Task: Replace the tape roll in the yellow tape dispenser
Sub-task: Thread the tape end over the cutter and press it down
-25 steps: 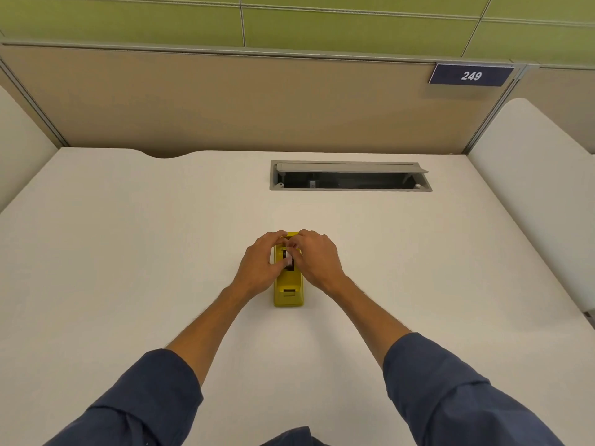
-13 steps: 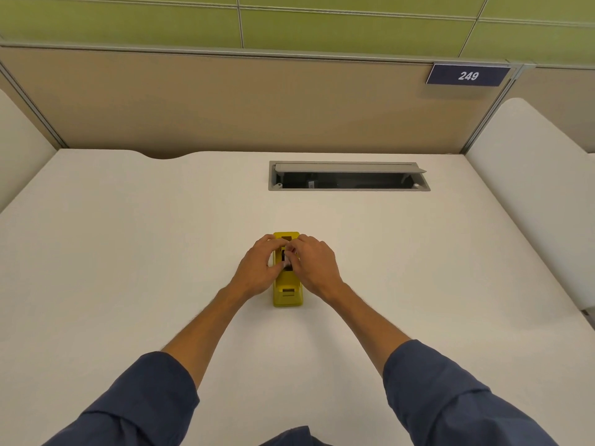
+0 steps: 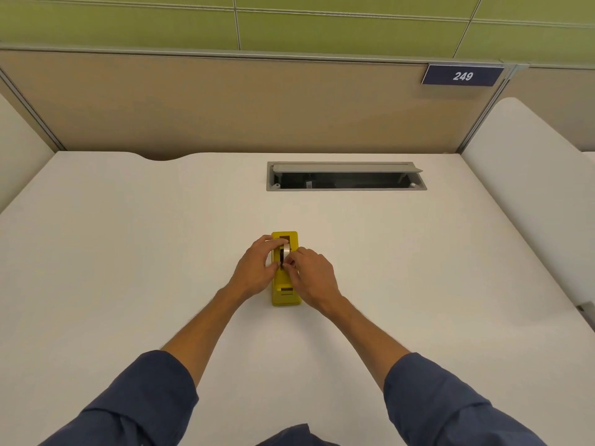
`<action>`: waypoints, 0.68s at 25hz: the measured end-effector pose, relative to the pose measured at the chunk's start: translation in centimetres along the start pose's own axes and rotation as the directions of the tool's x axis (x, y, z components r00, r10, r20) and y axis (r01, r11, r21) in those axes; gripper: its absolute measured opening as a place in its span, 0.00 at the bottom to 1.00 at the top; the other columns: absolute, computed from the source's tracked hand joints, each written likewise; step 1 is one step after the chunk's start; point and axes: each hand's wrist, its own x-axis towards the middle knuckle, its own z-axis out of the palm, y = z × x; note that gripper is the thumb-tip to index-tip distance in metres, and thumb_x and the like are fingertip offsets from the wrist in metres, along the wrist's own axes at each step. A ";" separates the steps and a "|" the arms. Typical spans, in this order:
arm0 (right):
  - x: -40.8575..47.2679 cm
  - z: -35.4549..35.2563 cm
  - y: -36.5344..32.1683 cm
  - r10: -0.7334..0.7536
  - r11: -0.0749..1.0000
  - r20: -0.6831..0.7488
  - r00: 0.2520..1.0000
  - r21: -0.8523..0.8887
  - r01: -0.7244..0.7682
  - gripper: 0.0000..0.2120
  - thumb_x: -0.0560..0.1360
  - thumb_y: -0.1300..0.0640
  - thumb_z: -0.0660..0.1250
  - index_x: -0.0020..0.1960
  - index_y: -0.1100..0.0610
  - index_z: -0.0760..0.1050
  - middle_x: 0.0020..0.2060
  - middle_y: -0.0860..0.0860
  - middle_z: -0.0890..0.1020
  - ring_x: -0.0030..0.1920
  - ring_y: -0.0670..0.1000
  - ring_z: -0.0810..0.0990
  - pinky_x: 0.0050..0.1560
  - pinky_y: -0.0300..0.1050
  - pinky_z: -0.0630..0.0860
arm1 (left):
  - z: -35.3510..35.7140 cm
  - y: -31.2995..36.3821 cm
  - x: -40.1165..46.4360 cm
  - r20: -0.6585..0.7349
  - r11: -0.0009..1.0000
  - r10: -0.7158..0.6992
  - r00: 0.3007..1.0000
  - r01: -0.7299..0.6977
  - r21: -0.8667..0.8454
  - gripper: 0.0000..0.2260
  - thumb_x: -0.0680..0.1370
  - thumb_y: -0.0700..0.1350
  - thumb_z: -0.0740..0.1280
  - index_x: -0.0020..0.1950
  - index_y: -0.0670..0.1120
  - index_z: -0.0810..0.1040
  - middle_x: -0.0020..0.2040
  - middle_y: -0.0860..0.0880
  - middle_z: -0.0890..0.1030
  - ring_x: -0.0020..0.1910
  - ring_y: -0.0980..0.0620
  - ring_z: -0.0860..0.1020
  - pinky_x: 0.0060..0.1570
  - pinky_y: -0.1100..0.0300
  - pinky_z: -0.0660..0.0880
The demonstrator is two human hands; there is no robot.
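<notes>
A yellow tape dispenser (image 3: 285,294) lies lengthwise on the white desk (image 3: 128,252), its cutter end toward me. A tape roll (image 3: 284,252) stands on edge in the dispenser's slot, partly raised above it. My left hand (image 3: 257,268) curls around the roll from the left, fingers over its top. My right hand (image 3: 310,276) pinches the roll's near right side with fingertips. Both hands cover the dispenser's middle; its far end and near end show.
An open grey cable tray (image 3: 346,177) is set into the desk behind the dispenser. Beige partition panels close off the back, with a "249" sign (image 3: 462,75) at upper right. A white side divider (image 3: 531,194) stands to the right.
Both hands have slid slightly toward me along the dispenser, uncovering its far end. The tape roll now shows between the fingers, standing higher in the slot.
</notes>
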 end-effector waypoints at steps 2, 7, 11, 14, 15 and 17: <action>-0.6 0.3 -0.1 0.005 1.000 -0.007 1.000 0.024 -0.005 0.10 0.80 0.53 0.60 0.54 0.54 0.78 0.50 0.51 0.81 0.48 0.53 0.79 0.47 0.50 0.77 | 0.1 -0.1 -0.1 -0.005 1.000 0.010 1.000 -0.010 0.005 0.20 0.76 0.40 0.66 0.68 0.51 0.71 0.69 0.49 0.71 0.68 0.48 0.69 0.68 0.49 0.68; -1.7 1.0 -0.3 0.031 0.996 -0.056 0.998 0.088 -0.026 0.10 0.80 0.52 0.61 0.53 0.54 0.79 0.48 0.50 0.82 0.45 0.52 0.79 0.46 0.48 0.77 | 0.5 0.0 -1.5 -0.089 0.998 0.006 0.996 -0.011 -0.056 0.18 0.77 0.41 0.64 0.67 0.51 0.73 0.70 0.50 0.72 0.70 0.51 0.68 0.69 0.55 0.64; -2.4 1.2 -0.4 0.023 0.995 -0.094 0.995 0.098 -0.014 0.10 0.80 0.52 0.62 0.54 0.54 0.79 0.48 0.49 0.82 0.46 0.51 0.79 0.46 0.47 0.75 | 1.1 0.4 -3.6 -0.164 0.995 -0.048 0.985 0.033 -0.089 0.13 0.77 0.44 0.65 0.62 0.50 0.76 0.63 0.50 0.78 0.63 0.51 0.74 0.63 0.53 0.72; -3.0 1.1 -0.5 0.020 0.994 -0.108 0.994 0.110 -0.008 0.09 0.80 0.52 0.62 0.54 0.54 0.79 0.49 0.49 0.82 0.47 0.51 0.79 0.48 0.46 0.73 | 2.0 0.2 -5.5 -0.152 0.992 -0.085 0.985 0.069 -0.104 0.12 0.76 0.46 0.66 0.59 0.51 0.78 0.59 0.50 0.80 0.59 0.51 0.76 0.59 0.52 0.75; -3.2 1.1 -0.5 0.018 0.994 -0.112 0.994 0.112 -0.005 0.10 0.80 0.52 0.62 0.54 0.54 0.79 0.49 0.49 0.82 0.47 0.51 0.79 0.48 0.46 0.73 | 2.3 0.1 -6.1 -0.138 0.992 -0.093 0.986 0.079 -0.103 0.12 0.76 0.45 0.67 0.59 0.51 0.78 0.60 0.50 0.80 0.59 0.51 0.76 0.59 0.52 0.75; -3.6 1.1 -0.4 0.016 0.993 -0.125 0.992 0.117 -0.001 0.09 0.80 0.52 0.62 0.53 0.54 0.79 0.48 0.50 0.82 0.47 0.51 0.79 0.48 0.45 0.73 | 2.8 -0.1 -6.9 -0.123 0.991 -0.107 0.987 0.095 -0.093 0.13 0.76 0.46 0.67 0.60 0.51 0.78 0.61 0.50 0.79 0.59 0.50 0.76 0.61 0.52 0.74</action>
